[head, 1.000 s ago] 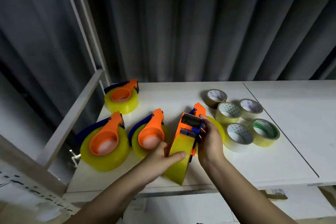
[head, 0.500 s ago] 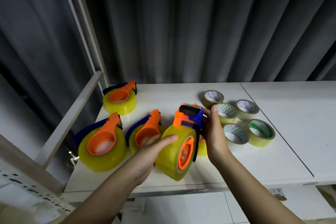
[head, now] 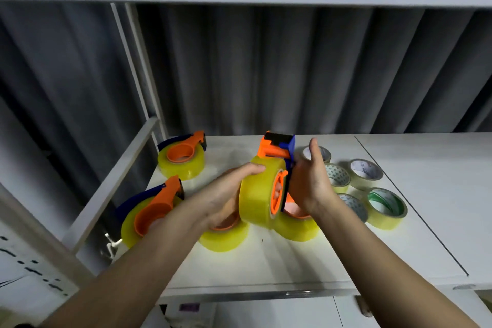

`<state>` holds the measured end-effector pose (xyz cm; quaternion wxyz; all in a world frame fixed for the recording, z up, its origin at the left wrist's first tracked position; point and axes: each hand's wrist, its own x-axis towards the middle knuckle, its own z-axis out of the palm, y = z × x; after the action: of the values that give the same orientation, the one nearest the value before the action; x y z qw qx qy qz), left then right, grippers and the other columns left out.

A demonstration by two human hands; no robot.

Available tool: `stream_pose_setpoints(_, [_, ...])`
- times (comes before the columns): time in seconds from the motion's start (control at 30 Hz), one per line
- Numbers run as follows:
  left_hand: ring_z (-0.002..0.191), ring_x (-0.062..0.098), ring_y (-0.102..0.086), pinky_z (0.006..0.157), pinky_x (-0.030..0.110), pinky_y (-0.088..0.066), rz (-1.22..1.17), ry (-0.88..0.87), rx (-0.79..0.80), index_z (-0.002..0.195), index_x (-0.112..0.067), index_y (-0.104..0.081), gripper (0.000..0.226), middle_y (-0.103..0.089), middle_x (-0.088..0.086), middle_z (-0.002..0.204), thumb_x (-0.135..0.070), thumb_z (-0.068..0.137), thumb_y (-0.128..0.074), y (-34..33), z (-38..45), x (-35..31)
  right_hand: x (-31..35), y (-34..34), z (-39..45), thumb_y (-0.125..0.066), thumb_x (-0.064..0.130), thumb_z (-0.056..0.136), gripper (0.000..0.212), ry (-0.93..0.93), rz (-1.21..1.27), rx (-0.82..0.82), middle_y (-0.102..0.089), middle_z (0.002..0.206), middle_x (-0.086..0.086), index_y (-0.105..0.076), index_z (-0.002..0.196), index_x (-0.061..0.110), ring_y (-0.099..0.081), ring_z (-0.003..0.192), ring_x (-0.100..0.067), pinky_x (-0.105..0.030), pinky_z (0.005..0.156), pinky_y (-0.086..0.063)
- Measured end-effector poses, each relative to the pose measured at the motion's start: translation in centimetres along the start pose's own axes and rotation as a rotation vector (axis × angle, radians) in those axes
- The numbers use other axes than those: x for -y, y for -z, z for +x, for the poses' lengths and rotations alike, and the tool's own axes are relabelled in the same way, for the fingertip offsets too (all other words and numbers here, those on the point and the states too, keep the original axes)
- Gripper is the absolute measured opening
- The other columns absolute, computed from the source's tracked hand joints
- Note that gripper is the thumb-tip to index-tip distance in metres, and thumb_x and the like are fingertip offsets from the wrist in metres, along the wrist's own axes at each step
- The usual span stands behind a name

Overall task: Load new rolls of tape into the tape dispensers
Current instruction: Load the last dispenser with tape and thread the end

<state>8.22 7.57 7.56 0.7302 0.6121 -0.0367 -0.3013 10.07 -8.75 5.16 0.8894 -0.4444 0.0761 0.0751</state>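
My left hand [head: 226,194] grips the loaded tape dispenser [head: 266,189], held upright above the table [head: 292,261]; my right hand [head: 310,184] presses its far side, fingers straight. Loose tape rolls [head: 362,184] lie right, loaded dispensers [head: 183,157] left.

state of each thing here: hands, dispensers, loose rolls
left hand: grips held dispenser's roll
right hand: fingers straight, against held dispenser's far side
held dispenser: loaded, upright, lifted
back dispenser: loaded, flat on shelf
left dispenser: loaded, on shelf
loose rolls: flat on shelf
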Motion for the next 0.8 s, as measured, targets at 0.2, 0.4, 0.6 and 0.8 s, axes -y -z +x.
stream_pose_setpoints(0.2, [0.075, 0.013, -0.07, 0.069, 0.025, -0.057, 0.268, -0.214, 0.038, 0.096, -0.01, -0.066, 0.017, -0.074, 0.003, 0.083, -0.002, 0.086, -0.054, 2.1, 1.7, -4.7, 2.3, -1.5, 2.8, -0.048, 0.019, 0.098, 0.01, 0.438, -0.531, -0.299, -0.058, 0.111, -0.004, -0.052, 0.107, 0.015, -0.058, 0.095, -0.017, -0.019, 0.071, -0.042])
stream_pose_setpoints(0.4, [0.086, 0.022, -0.063, 0.065, 0.025, -0.045, 0.996, -0.229, -0.328, 0.112, -0.006, -0.061, 0.039, -0.065, 0.014, 0.102, -0.02, 0.077, -0.069, 5.6, 7.1, -6.5, 4.5, -3.3, 4.3, -0.058, 0.021, 0.089, 0.016, 0.609, -1.372, -0.115, -0.066, 0.102, 0.004, -0.064, 0.105, 0.02, -0.061, 0.092, -0.013, -0.027, 0.08, -0.049])
stream_pose_setpoints(0.6, [0.077, 0.022, -0.053, 0.054, 0.03, -0.036, 1.267, -0.217, -0.45, 0.074, -0.013, -0.048, 0.026, -0.05, 0.002, 0.073, -0.031, 0.077, -0.067, 6.1, 10.5, -6.2, 2.6, -4.6, 8.5, -0.051, 0.03, 0.096, 0.043, 0.171, -1.291, -0.004, -0.055, 0.126, -0.003, -0.044, 0.137, 0.017, -0.065, 0.087, -0.023, -0.033, 0.071, -0.052])
stream_pose_setpoints(0.8, [0.095, 0.024, -0.059, 0.08, 0.032, -0.045, 1.566, -0.237, -0.544, 0.091, -0.017, -0.055, 0.018, -0.061, 0.004, 0.096, -0.034, 0.087, -0.056, 6.8, 13.7, -4.1, 1.2, -4.2, 11.9, -0.044, 0.013, 0.097, 0.04, 0.064, -1.315, -0.071, -0.055, 0.131, -0.019, -0.046, 0.135, 0.001, -0.061, 0.109, -0.037, -0.042, 0.082, -0.051])
